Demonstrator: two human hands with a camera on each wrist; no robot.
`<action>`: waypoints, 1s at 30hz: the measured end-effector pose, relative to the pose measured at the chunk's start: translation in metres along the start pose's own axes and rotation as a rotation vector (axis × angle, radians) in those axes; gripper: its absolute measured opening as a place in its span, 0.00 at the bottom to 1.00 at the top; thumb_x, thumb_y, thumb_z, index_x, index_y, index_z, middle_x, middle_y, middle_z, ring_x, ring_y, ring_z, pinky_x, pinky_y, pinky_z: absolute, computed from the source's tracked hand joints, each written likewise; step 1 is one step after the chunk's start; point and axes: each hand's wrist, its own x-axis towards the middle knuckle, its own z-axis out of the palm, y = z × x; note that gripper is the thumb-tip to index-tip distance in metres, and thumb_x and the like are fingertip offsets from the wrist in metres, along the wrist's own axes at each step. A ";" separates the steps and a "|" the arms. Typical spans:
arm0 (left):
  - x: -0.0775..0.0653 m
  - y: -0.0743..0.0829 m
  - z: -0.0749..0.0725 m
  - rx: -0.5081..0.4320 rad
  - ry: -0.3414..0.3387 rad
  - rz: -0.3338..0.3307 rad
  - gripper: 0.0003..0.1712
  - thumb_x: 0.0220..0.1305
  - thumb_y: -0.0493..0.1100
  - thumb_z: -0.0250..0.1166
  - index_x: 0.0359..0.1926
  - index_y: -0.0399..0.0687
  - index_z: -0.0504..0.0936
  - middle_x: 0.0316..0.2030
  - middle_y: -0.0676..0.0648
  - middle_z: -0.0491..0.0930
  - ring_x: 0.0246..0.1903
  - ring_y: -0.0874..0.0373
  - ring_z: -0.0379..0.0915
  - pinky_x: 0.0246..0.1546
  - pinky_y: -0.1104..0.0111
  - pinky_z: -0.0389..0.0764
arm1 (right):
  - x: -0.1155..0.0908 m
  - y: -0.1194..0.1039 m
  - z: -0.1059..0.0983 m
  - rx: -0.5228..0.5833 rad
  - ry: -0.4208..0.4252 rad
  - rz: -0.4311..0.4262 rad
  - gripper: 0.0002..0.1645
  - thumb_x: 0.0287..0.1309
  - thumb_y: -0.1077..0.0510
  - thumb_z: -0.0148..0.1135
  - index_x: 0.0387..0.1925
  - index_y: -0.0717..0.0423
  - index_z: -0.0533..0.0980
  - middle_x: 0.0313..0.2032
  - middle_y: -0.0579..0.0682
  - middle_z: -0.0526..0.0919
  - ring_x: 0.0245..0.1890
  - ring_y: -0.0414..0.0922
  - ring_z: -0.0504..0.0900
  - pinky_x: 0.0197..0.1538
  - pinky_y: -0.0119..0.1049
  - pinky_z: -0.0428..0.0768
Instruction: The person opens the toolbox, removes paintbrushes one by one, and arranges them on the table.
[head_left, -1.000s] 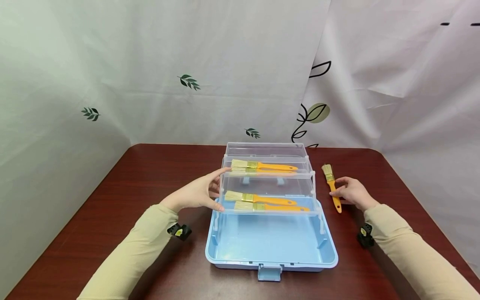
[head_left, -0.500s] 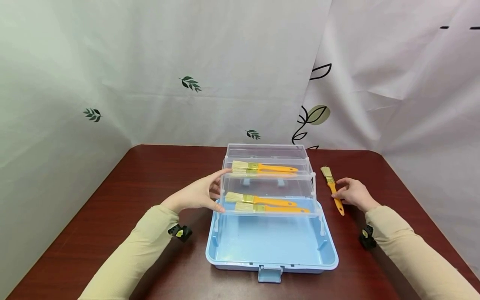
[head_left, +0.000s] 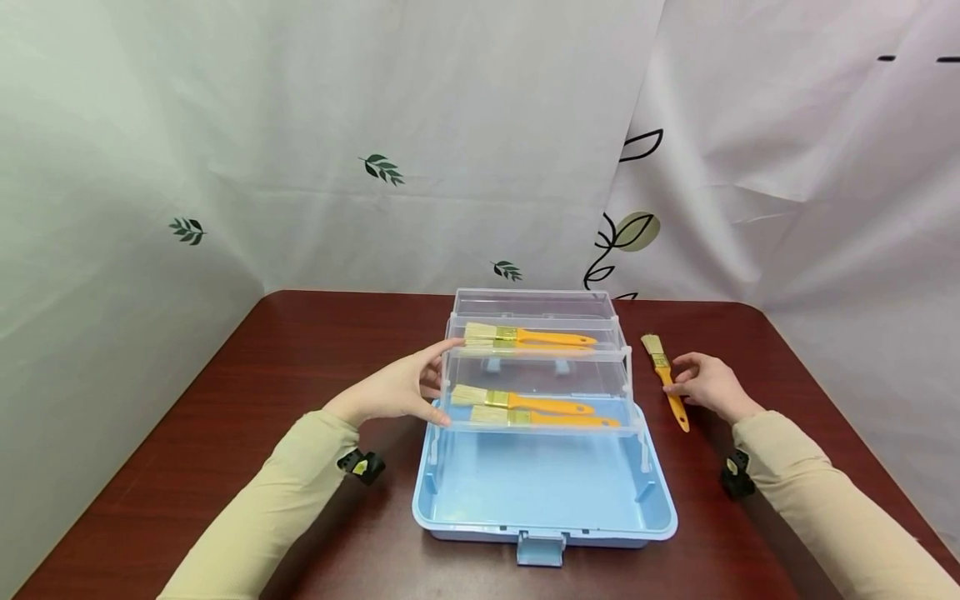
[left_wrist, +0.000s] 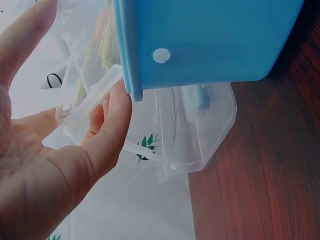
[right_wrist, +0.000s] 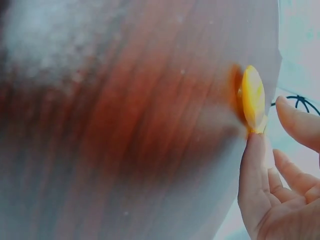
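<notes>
In the head view, my left hand [head_left: 397, 387] is spread beside the clear folding trays of a light blue toolbox [head_left: 543, 483]. Its index fingertip is at the upper tray [head_left: 551, 354], its thumb at the front left corner of the lower tray [head_left: 536, 427]. The left wrist view shows the thumb by a white hinge arm [left_wrist: 92, 100]. Paintbrushes with yellow handles lie in both trays, such as one brush [head_left: 555, 337] above and another [head_left: 551, 402] below. To the right, a loose paintbrush [head_left: 677, 408] lies on the table, my right hand's [head_left: 712, 387] thumb touching its handle, other fingers apart.
The toolbox's clear lid [head_left: 534, 302] stands raised at its back, and a latch [head_left: 540, 550] hangs at its front. A dark red wooden table [head_left: 330, 325] lies beneath. White cloth [head_left: 450, 125] with leaf prints hangs behind and along both sides.
The loose paintbrush has turned slightly, its bristle end to the left and its handle end to the right. The left hand stays at the trays. The view has tilted up a little.
</notes>
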 end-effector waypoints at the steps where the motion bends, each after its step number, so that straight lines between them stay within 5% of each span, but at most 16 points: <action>1: 0.000 0.000 0.000 0.003 0.001 -0.002 0.64 0.41 0.44 0.79 0.74 0.59 0.48 0.48 0.40 0.65 0.50 0.49 0.73 0.52 0.59 0.78 | 0.000 0.000 -0.001 0.000 0.000 -0.006 0.37 0.52 0.61 0.69 0.58 0.74 0.62 0.35 0.61 0.76 0.30 0.46 0.78 0.40 0.41 0.84; 15: -0.001 0.000 0.000 -0.016 0.000 -0.011 0.64 0.41 0.44 0.79 0.74 0.59 0.48 0.51 0.39 0.65 0.50 0.48 0.73 0.52 0.59 0.78 | 0.000 -0.004 -0.017 0.075 -0.030 -0.043 0.38 0.59 0.58 0.64 0.62 0.75 0.59 0.38 0.60 0.78 0.36 0.45 0.82 0.44 0.42 0.83; 20: 0.000 0.000 0.000 -0.018 0.004 -0.020 0.64 0.41 0.43 0.79 0.73 0.60 0.48 0.52 0.39 0.64 0.50 0.48 0.73 0.52 0.59 0.78 | -0.003 -0.008 -0.017 0.187 -0.087 -0.037 0.40 0.61 0.54 0.61 0.64 0.73 0.57 0.46 0.62 0.78 0.41 0.42 0.82 0.47 0.40 0.82; 30: 0.002 0.000 0.000 -0.001 0.009 -0.010 0.64 0.40 0.44 0.80 0.73 0.60 0.48 0.52 0.39 0.65 0.49 0.49 0.73 0.52 0.58 0.78 | -0.014 -0.026 -0.019 0.473 -0.247 -0.090 0.30 0.67 0.54 0.54 0.63 0.66 0.58 0.37 0.35 0.79 0.41 0.33 0.80 0.47 0.30 0.80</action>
